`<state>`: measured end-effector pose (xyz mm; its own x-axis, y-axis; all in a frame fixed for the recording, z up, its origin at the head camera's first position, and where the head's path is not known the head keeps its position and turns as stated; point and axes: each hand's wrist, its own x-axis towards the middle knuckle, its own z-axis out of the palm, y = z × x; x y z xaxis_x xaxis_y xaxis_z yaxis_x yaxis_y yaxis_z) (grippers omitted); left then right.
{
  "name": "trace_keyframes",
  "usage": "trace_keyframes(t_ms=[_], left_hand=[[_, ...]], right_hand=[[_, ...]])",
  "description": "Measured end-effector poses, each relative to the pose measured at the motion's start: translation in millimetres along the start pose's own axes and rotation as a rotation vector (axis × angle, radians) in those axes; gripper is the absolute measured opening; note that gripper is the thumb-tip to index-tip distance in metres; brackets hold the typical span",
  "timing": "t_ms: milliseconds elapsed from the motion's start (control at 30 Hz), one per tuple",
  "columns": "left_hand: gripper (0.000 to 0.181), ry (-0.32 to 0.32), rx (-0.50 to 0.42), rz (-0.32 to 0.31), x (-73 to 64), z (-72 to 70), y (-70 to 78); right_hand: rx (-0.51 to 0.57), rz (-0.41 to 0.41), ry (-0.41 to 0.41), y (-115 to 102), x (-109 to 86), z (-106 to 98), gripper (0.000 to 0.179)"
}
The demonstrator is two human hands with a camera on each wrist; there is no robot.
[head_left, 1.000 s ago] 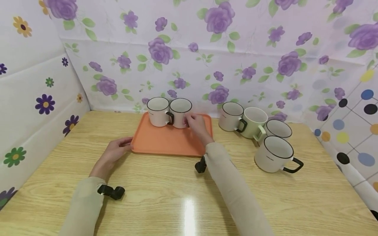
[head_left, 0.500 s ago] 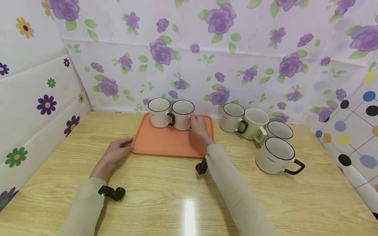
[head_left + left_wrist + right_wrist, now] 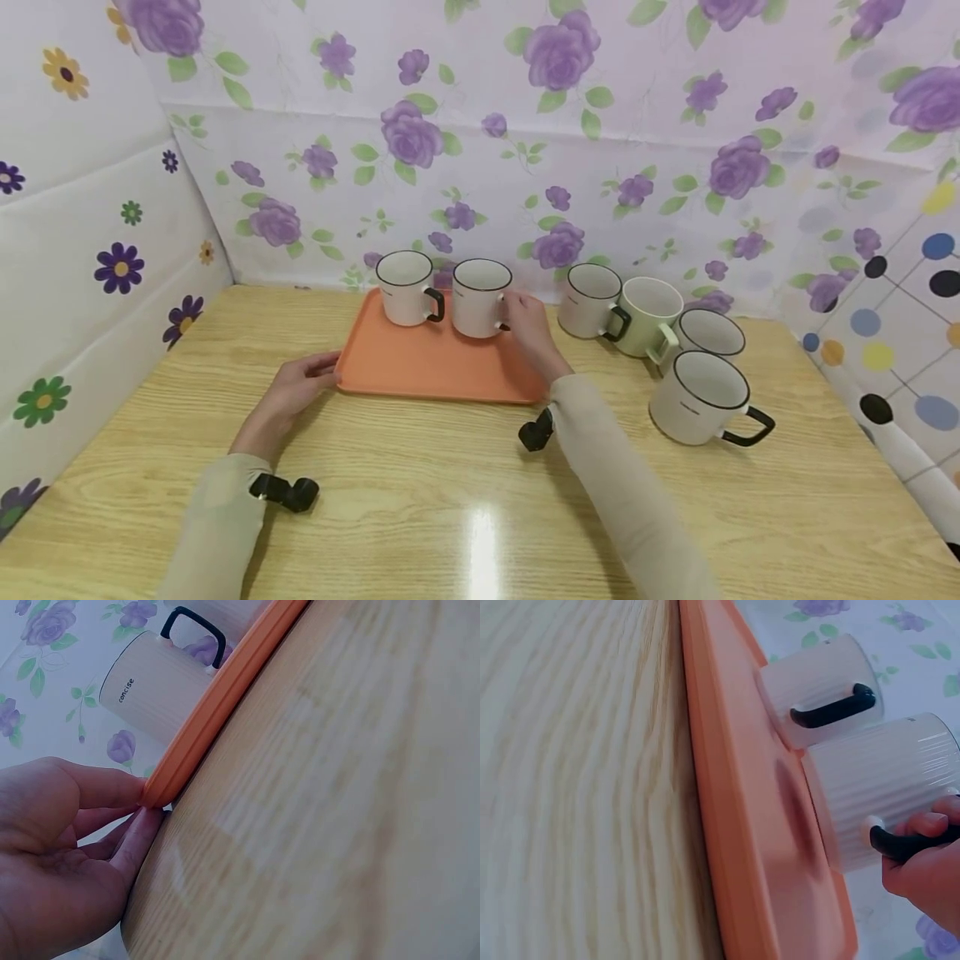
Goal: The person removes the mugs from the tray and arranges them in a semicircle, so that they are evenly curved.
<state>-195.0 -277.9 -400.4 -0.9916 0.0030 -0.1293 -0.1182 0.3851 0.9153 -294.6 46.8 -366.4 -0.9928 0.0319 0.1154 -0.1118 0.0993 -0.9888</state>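
In the head view an orange tray (image 3: 420,371) lies on the wooden table. My left hand (image 3: 302,385) pinches the tray's front left corner between thumb and fingers, as the left wrist view shows the thumb (image 3: 139,838) there. My right hand (image 3: 531,329) grips the black handle (image 3: 907,844) of a white ribbed enamel-style mug (image 3: 478,304) with a black rim. This mug stands upright at the tray's back, with a gap to its left. Beside it sits a matching white mug (image 3: 403,292), its black handle turned right.
Right of the tray stand a white mug (image 3: 587,304), a pale green mug (image 3: 641,321), another white mug (image 3: 716,329) partly hidden, and a white mug (image 3: 686,408) nearer the front. Flowered cloth (image 3: 480,183) hangs behind the table.
My right hand has shifted the gripped mug rightward and slightly nearer, widening the gap from the left mug. My left hand stays at the tray's corner.
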Motion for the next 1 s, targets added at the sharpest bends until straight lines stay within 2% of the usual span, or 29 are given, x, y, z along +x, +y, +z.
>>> trace_keyframes(t_ms=[133, 333, 567, 767, 867, 1000], left_hand=[[0.051, 0.001, 0.007, -0.004, -0.4, -2.4, 0.0], [0.052, 0.004, 0.004, -0.022, -0.9, -4.9, 1.4], [0.051, 0.011, 0.019, -0.019, -0.6, -5.9, 0.4], [0.051, 0.006, 0.009, -0.029, 0.9, -1.7, 1.1], [0.051, 0.004, 0.000, -0.035, 1.3, 0.0, 1.5], [0.051, 0.001, -0.003, -0.034, 1.7, 1.4, 1.6]], right_hand=[[0.078, 0.000, -0.019, -5, -7.3, -13, 0.044], [0.208, -0.011, -0.005, -15, -20.6, -27, 0.043], [0.270, -0.074, -0.098, -17, -45.0, -46, 0.040], [0.382, -0.013, -0.109, -17, -67.9, -69, 0.042], [0.405, 0.006, -0.111, -19, -79.6, -81, 0.043], [0.357, -0.012, -0.129, -18, -93.4, -97, 0.042]])
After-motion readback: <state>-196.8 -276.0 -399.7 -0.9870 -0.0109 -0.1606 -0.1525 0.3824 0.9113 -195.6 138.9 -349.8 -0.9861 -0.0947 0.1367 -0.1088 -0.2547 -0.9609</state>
